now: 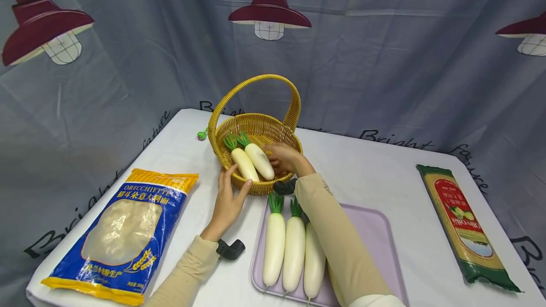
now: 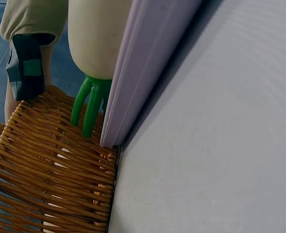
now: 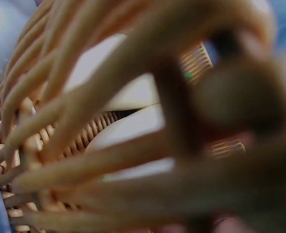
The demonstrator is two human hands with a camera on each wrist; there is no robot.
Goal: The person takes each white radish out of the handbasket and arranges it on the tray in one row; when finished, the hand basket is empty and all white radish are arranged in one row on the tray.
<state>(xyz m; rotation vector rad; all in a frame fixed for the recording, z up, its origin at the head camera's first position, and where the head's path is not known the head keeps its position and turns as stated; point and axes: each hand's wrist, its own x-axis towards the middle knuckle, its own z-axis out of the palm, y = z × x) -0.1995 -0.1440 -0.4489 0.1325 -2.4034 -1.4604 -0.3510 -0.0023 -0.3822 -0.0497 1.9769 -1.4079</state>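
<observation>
White table [image 1: 362, 174], hands [image 1: 226, 205] [image 1: 288, 158] at basket [image 1: 258, 188]: left by rim, right inside.

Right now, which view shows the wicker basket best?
The head view: it shows the wicker basket with its handle and two white radishes inside. The left wrist view catches mainly its woven side, cut off at the edge; the right wrist view, mostly blurred weave close up.

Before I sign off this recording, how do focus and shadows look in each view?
Head: the blue bag is sharp enough to read; left wrist: a dark shadow runs along the edge of the tray; right wrist: the nearest strands of the basket are badly blurred, those at far left clearer.
</observation>
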